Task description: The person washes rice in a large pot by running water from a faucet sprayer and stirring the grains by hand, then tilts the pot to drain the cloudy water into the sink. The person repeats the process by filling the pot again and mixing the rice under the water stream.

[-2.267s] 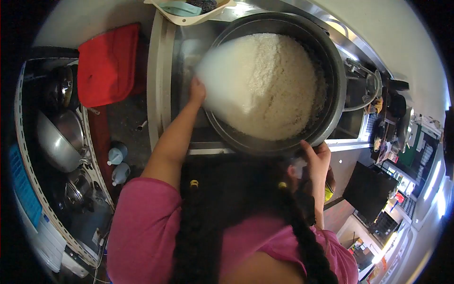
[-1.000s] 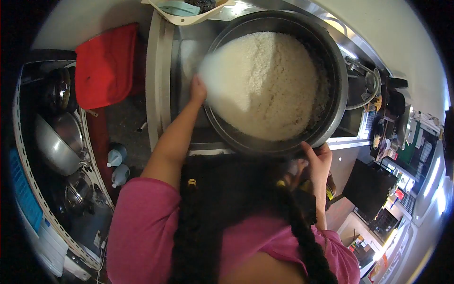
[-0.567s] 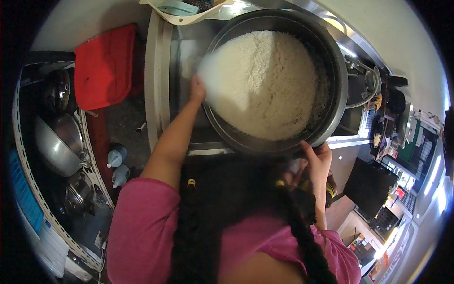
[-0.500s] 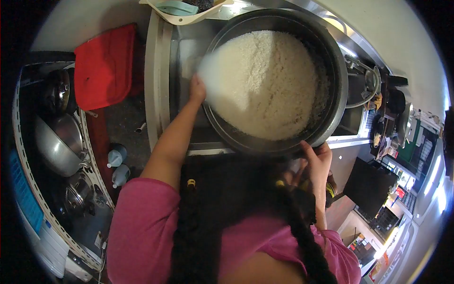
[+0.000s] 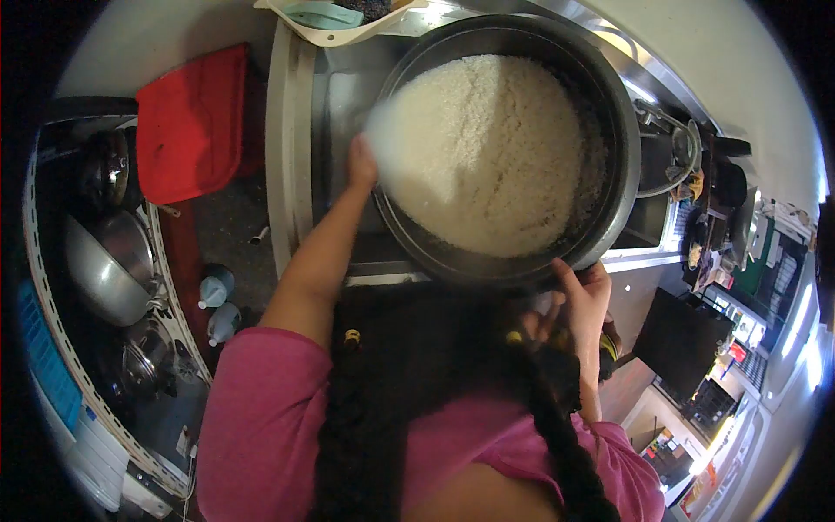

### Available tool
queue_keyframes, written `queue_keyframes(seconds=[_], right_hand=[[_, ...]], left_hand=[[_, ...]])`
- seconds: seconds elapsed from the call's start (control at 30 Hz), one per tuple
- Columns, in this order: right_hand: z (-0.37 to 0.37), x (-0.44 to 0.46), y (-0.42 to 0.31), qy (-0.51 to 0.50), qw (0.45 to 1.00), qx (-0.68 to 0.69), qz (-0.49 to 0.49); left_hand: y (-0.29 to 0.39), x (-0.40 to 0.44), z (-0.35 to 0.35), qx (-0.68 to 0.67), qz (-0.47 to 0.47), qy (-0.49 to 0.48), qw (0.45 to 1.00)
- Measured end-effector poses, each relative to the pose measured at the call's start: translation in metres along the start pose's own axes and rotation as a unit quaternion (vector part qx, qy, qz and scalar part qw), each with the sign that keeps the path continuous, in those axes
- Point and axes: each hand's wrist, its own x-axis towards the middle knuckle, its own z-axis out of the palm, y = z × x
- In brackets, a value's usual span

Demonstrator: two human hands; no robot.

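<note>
A large dark pot (image 5: 619,174) rests over a metal sink, holding a bed of wet white rice (image 5: 504,157). My left hand (image 5: 362,163) grips the pot's left side; a whitish blur hides its fingers and that stretch of rim. My right hand (image 5: 588,294) holds the near right rim, thumb on top, its other fingers partly hidden below the rim. Along the rice's right side, the pot's dark inner wall shows.
The sink (image 5: 339,209) has a faucet (image 5: 665,117) at its right. A cream basin (image 5: 330,36) with a pale green item stands at the far edge. Left are a red lidded bin (image 5: 191,122), plastic jugs (image 5: 216,287) and a rack with a metal bowl (image 5: 104,274).
Both hands keep their hold, almost still. The liquid at the rice's right edge looks slightly lower, and more of the grains' surface shows.
</note>
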Motion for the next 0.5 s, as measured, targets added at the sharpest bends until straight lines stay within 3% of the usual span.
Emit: queue_keyframes(seconds=[0.2, 0.5], right_hand=[[0.000, -0.003, -0.003, 0.009, 1.000, -0.029, 0.002], [-0.001, 0.000, 0.003, 0.008, 1.000, -0.008, -0.001]], left_hand=[[-0.010, -0.002, 0.017, -0.111, 0.111, 0.127, 0.979], [0.016, -0.013, 0.007, -0.116, 0.048, 0.106, 0.986]])
